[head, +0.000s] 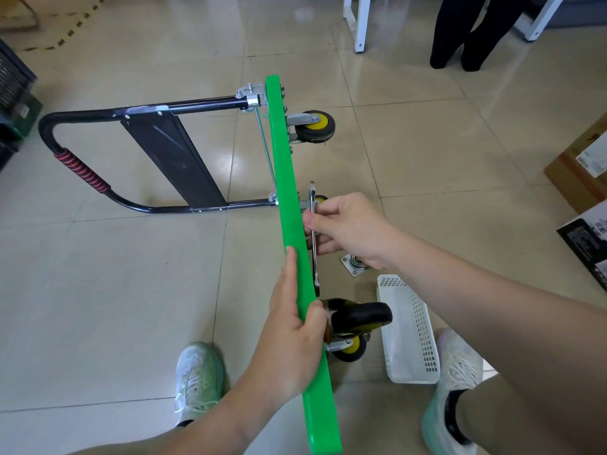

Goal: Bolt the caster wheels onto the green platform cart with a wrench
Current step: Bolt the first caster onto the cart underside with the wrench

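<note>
The green flat platform cart (292,218) stands on edge on the glossy beige tiled floor (115,290), its black tubular handle (98,116) lying out left. The left hand (289,336) clamps its upper edge. The right hand (348,231) pinches a slim silver wrench (312,193) along the underside (2 black, yellow-hubbed caster wheels (317,126) plainly show there). A white perforated plastic basket (407,330) sits nearby.

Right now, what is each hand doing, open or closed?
Left hand: closed, holding the green platform by its edge.
Right hand: closed, holding the wrench.
</note>
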{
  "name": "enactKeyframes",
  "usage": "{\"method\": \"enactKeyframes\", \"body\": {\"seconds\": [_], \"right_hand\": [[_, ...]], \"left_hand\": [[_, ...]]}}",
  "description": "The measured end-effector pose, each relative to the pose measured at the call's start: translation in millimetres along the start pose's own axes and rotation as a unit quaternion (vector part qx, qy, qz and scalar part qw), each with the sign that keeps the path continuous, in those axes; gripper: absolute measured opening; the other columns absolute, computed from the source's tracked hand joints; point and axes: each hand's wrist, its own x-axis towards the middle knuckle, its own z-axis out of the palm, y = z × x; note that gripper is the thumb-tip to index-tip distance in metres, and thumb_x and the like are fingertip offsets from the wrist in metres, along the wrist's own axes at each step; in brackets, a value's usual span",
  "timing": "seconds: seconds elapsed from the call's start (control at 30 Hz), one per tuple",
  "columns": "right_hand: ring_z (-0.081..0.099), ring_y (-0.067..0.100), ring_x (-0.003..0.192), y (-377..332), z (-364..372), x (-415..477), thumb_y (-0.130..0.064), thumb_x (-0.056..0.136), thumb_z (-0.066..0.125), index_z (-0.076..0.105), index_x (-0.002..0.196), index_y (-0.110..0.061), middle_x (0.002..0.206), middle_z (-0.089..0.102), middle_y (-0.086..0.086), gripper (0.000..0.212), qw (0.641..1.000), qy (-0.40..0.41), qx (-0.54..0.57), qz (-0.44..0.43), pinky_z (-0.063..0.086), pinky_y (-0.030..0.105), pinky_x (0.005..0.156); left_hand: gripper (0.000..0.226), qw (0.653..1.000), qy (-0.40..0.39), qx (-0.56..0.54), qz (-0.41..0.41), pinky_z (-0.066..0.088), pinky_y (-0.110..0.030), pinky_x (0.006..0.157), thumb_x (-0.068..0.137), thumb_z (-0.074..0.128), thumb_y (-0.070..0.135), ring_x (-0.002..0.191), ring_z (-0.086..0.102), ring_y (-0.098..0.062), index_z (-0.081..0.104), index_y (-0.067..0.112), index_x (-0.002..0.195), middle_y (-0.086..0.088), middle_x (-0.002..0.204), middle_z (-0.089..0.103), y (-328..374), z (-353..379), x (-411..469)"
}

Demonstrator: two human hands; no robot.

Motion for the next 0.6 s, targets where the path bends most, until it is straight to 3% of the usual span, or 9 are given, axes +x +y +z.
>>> {"method": "enactKeyframes", "body": {"seconds": [0.17,0.3,0.43,0.6], "right_hand": [[0.074,0.016,0.087,1,1,-32,-0.014,0.095,0.065,0.072,0.095,-0.022,0.088,0.077,-0.001,0.01,0.997,0.02,0.022,-0.069,0.061,0.038,0.082],[0.072,0.012,0.089,9,4,-57,-0.002,0.091,0.068,0.073,0.09,-0.023,0.088,0.077,-0.003,0.021,0.99,0.008,0.056,-0.126,0.059,0.032,0.085],[0.071,0.011,0.092,13,6,-73,0.003,0.087,0.07,0.077,0.085,-0.027,0.089,0.076,-0.007,0.031,0.984,0.003,0.047,-0.17,0.055,0.038,0.095],[0.073,0.023,0.087,-11,-14,-71,0.002,0.09,0.065,0.071,0.092,-0.012,0.089,0.076,0.009,0.015,0.981,0.073,0.085,-0.157,0.062,0.032,0.079]], "left_hand": [[0.077,1.0,0.007,0.002,0.005,0.013,0.012,0.094,0.106,0.043,0.014,0.129,0.019,0.034,-0.004,0.057,0.151,0.028,0.16,0.018,2,1,0],[0.079,1.0,0.019,0.002,0.006,0.017,0.01,0.098,0.105,0.043,0.012,0.131,0.024,0.031,-0.003,0.055,0.153,0.028,0.159,0.023,1,2,-1],[0.081,1.0,0.026,0.009,0.007,0.02,0.009,0.101,0.105,0.044,0.01,0.142,0.03,0.012,-0.001,0.049,0.159,0.026,0.16,0.025,2,4,-2],[0.08,1.0,0.025,0.013,0.004,0.016,0.011,0.096,0.105,0.045,0.012,0.138,0.032,0.012,0.0,0.049,0.16,0.023,0.161,0.027,1,3,-3]]}}
